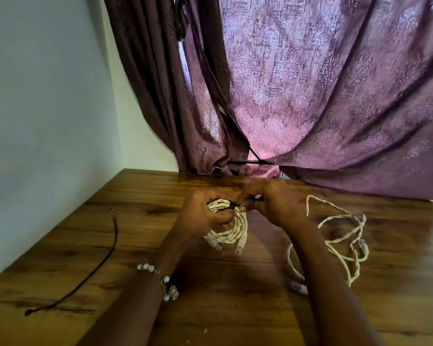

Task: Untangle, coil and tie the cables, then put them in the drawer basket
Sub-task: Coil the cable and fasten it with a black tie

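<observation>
Both our hands meet above the wooden table (140,245): our left hand (203,216) curls round the coiled white cable (231,231), while our right hand (270,203) pinches the black tie (231,205) wrapped round the coil's top. Two clear plugs hang from the coil. To the right lies a loose white cable (345,245), still tangled; far left, a dark strap (103,263).

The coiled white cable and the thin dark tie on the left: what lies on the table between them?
Only bare wooden table lies between the coiled white cable and the thin dark tie, as the head view shows.
</observation>
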`<move>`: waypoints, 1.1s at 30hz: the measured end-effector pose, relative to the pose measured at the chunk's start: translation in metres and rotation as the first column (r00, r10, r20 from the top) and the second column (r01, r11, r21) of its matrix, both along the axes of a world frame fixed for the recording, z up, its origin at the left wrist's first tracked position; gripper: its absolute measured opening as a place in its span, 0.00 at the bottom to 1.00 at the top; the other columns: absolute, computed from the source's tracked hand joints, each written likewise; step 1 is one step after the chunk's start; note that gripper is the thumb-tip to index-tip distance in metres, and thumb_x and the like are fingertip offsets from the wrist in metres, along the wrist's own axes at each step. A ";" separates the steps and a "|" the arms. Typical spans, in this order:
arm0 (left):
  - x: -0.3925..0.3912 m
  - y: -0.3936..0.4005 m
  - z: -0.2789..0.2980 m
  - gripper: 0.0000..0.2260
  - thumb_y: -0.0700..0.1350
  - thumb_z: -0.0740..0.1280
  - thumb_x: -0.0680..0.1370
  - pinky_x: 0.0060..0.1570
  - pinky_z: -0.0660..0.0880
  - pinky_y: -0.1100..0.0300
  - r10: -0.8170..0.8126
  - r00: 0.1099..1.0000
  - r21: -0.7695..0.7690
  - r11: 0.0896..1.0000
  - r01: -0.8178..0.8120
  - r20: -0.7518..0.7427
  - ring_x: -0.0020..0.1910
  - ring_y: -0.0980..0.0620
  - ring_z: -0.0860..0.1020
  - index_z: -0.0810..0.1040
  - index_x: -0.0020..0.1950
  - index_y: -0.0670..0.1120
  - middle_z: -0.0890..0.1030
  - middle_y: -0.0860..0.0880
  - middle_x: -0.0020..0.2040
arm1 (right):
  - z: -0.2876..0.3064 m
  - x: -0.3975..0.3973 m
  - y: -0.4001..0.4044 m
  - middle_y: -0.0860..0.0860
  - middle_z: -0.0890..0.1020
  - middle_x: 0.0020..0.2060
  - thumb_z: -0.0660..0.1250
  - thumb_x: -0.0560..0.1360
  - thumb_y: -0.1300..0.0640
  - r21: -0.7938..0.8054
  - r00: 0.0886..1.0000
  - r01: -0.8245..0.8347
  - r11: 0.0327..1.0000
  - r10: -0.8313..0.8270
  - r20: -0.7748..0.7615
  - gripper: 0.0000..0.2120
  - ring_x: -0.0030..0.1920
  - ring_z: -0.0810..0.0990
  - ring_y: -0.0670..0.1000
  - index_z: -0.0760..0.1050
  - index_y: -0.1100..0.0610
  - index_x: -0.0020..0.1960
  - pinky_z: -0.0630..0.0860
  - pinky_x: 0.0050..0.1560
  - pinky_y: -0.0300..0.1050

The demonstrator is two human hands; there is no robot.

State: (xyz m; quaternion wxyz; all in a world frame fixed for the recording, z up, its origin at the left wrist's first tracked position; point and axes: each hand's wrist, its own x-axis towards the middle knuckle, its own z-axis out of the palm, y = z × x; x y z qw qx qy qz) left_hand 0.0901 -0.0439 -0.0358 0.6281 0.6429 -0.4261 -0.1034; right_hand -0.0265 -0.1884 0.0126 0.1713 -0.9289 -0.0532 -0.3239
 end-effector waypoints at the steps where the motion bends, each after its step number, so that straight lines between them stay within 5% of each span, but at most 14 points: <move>1: 0.000 0.000 0.001 0.08 0.43 0.76 0.63 0.36 0.77 0.50 -0.003 1.000 -0.003 1.000 0.003 0.007 0.33 0.49 0.81 0.84 0.40 0.52 0.84 0.49 0.36 | 0.001 -0.001 0.000 0.52 0.85 0.34 0.77 0.63 0.68 0.040 1.000 0.001 0.999 -0.001 -0.006 0.07 0.36 0.80 0.35 0.84 0.61 0.39 0.72 0.36 0.25; 5: -0.001 0.001 0.000 0.10 0.43 0.76 0.62 0.38 0.78 0.42 -0.073 0.997 -0.017 0.997 0.073 -0.014 0.35 0.41 0.82 0.84 0.42 0.49 0.84 0.45 0.36 | 0.003 -0.003 0.002 0.53 0.85 0.36 0.76 0.64 0.69 0.083 0.998 0.002 0.997 0.004 -0.065 0.07 0.37 0.81 0.39 0.84 0.62 0.40 0.77 0.38 0.32; 10: 0.000 0.001 -0.001 0.09 0.40 0.77 0.64 0.37 0.78 0.45 -0.064 0.997 -0.015 0.998 0.064 -0.051 0.34 0.41 0.82 0.83 0.42 0.48 0.83 0.42 0.36 | 0.001 -0.002 0.001 0.53 0.86 0.37 0.76 0.65 0.66 0.119 0.997 -0.015 0.993 0.024 -0.079 0.06 0.35 0.81 0.40 0.84 0.62 0.42 0.76 0.38 0.30; 18: -0.002 0.003 0.002 0.09 0.39 0.75 0.64 0.36 0.78 0.43 -0.098 0.994 -0.019 0.995 0.097 -0.050 0.32 0.40 0.81 0.84 0.41 0.49 0.83 0.40 0.34 | -0.002 -0.003 0.004 0.56 0.84 0.34 0.73 0.66 0.71 0.318 0.996 -0.001 0.948 0.030 -0.084 0.07 0.35 0.84 0.50 0.80 0.63 0.42 0.82 0.38 0.46; 21: -0.001 0.001 0.000 0.10 0.41 0.76 0.64 0.36 0.77 0.48 -0.091 0.995 -0.003 0.996 0.091 -0.041 0.31 0.43 0.81 0.83 0.44 0.45 0.83 0.40 0.34 | 0.000 -0.005 0.007 0.56 0.82 0.32 0.69 0.68 0.77 0.434 0.995 0.007 0.901 0.036 -0.091 0.12 0.32 0.83 0.46 0.73 0.63 0.44 0.79 0.34 0.41; 25: 0.001 0.000 -0.001 0.13 0.45 0.77 0.62 0.36 0.75 0.50 -0.078 0.996 0.011 0.997 0.079 -0.043 0.31 0.44 0.79 0.82 0.43 0.45 0.83 0.40 0.34 | 0.001 -0.003 0.013 0.55 0.82 0.32 0.68 0.68 0.76 0.379 0.997 0.009 0.925 0.019 -0.070 0.14 0.32 0.82 0.44 0.71 0.60 0.44 0.79 0.34 0.37; 33: -0.003 0.004 0.005 0.10 0.34 0.76 0.67 0.36 0.79 0.52 -0.018 0.999 -0.026 1.000 0.017 -0.027 0.31 0.45 0.82 0.82 0.42 0.47 0.84 0.46 0.33 | -0.006 0.001 0.010 0.51 0.83 0.34 0.71 0.68 0.74 0.412 0.999 -0.023 0.911 0.032 -0.016 0.15 0.36 0.84 0.45 0.76 0.56 0.45 0.81 0.42 0.41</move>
